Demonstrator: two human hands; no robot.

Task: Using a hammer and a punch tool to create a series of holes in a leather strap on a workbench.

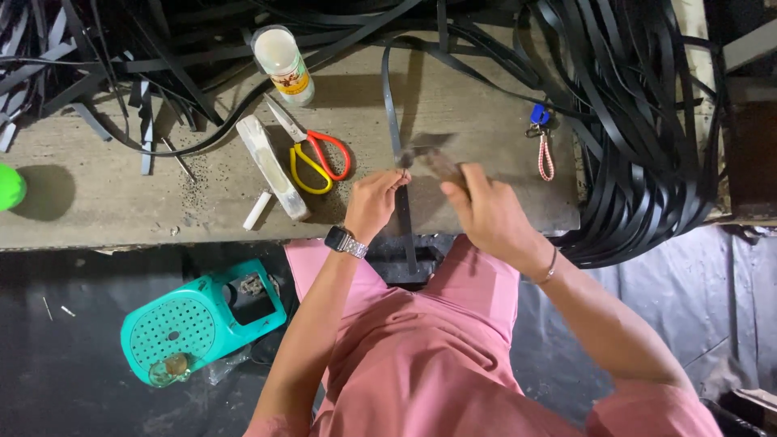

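Now L hand (374,202) pinches black strap (392,121) w/ fingers; R hand (486,212) grips blurred hammer (433,158) beside it.

Bench: red-and-yellow scissors (318,159), white-capped bottle (282,63), blue-tagged key lanyard (543,144); below, teal perforated box (198,321), possibly a fan.

Matt black rubbery strap (402,212) (smooth), rough worn wooden bench (97,202), glossy plastic-handled scissors (320,158).
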